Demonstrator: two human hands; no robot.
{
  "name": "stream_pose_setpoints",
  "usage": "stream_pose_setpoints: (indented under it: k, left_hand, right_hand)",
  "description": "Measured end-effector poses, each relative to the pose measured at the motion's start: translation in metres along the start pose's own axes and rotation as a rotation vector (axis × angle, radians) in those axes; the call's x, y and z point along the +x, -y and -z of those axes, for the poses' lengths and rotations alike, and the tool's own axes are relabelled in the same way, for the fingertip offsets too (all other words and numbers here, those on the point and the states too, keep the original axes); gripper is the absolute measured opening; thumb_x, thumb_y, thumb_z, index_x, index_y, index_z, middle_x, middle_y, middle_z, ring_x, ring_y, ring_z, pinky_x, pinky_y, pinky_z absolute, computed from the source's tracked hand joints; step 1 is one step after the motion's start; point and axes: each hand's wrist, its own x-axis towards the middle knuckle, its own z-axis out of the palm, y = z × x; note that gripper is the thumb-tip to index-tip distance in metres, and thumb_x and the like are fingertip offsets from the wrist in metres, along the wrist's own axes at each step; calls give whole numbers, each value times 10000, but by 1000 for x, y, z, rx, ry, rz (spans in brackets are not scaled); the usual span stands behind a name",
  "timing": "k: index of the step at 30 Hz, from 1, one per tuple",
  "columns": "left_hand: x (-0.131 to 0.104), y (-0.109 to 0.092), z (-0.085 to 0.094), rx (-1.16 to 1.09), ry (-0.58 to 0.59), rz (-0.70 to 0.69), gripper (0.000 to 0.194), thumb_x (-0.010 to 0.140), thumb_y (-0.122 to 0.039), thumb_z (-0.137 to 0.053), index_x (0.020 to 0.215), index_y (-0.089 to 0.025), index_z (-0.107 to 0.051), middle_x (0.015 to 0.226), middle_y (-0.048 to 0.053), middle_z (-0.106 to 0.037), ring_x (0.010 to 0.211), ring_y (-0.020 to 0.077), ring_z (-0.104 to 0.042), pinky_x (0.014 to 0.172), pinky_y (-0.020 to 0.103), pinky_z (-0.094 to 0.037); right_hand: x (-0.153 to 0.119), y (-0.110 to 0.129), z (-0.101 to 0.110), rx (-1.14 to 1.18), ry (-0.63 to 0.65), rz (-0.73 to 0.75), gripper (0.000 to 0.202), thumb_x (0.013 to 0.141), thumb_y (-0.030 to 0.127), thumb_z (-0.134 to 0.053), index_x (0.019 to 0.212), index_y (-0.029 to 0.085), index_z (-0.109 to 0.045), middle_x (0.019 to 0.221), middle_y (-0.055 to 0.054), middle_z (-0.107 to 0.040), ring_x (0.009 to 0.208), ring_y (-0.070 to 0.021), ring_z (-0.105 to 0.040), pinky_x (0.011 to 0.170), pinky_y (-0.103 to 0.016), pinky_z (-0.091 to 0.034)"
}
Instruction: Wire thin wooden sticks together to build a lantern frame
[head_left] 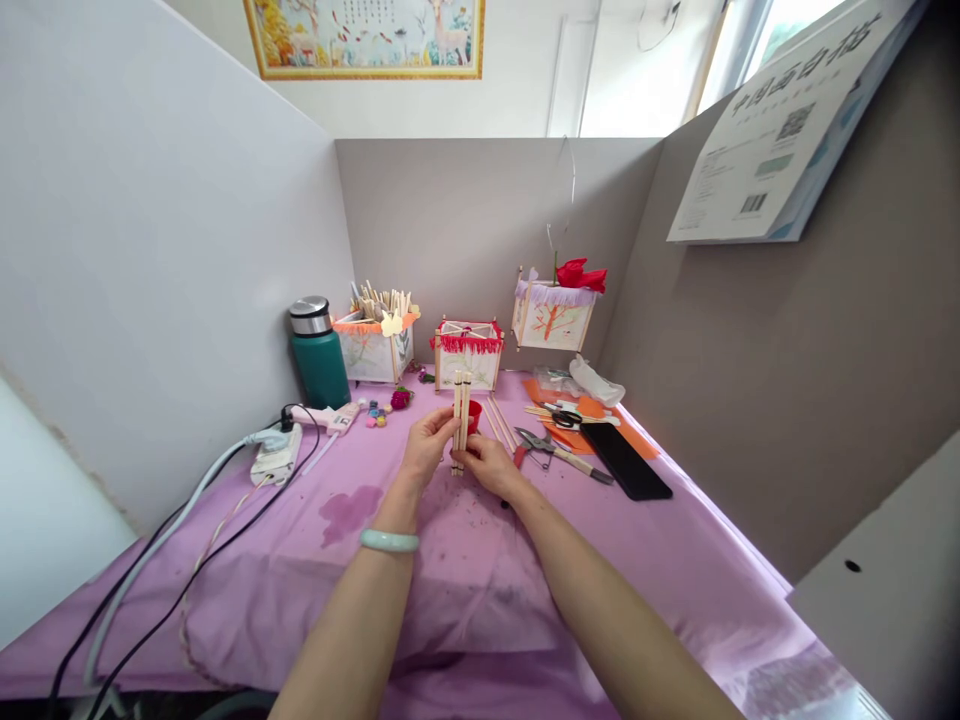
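Note:
Upright between my two hands is a small bundle of pale wooden sticks (463, 405), with dark marks near their top and bottom ends. My left hand (429, 445), below a pale green bangle (389, 541), pinches the bundle at its left side. Fingers of my right hand (486, 464) close on its lower part from the right. Just behind the sticks shows a red round object (475, 416), partly hidden. More thin sticks (501, 422) lie to the right, close to red-handled pliers (531, 444).
Behind stand paper-sided stick boxes with red fringe (469, 362) and orange fringe (373, 352); a lilac-fringed lantern (553, 318) hangs. At left are a green bottle (321, 365), glue gun (334, 417) and power strip (276, 455) with cables. Scissors (566, 417) and a black phone (626, 460) lie right.

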Motion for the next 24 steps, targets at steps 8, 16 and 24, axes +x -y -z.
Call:
stream_pose_setpoints:
  k: [8, 16, 24]
  left_hand:
    - [4, -6, -8, -75, 6, 18, 386, 699, -328, -710, 1024, -129, -648, 942, 103, -716, 807, 226, -680, 785, 387, -528]
    - [17, -22, -20, -80, 5, -15, 344, 720, -382, -684, 956, -136, -644, 863, 85, -718, 725, 205, -684, 719, 352, -536]
    - [20, -40, -23, -75, 74, 1, 366, 727, -346, -679, 1007, -116, -630, 928, 121, -710, 770, 209, -684, 766, 356, -516]
  right_hand:
    - [2, -2, 0, 6, 30, -16, 164, 805, 244, -573, 671, 156, -607, 683, 5, -555, 630, -112, -480, 585, -224, -327]
    - [4, -2, 1, 7, 69, -24, 215, 816, 265, -561, 633, 154, -575, 646, 20, -512, 598, -100, -442, 567, -225, -300]
    - [3, 2, 2, -34, 52, -24, 230, 814, 253, -562, 605, 157, -545, 645, 23, -502, 588, -95, -418, 556, -223, -281]
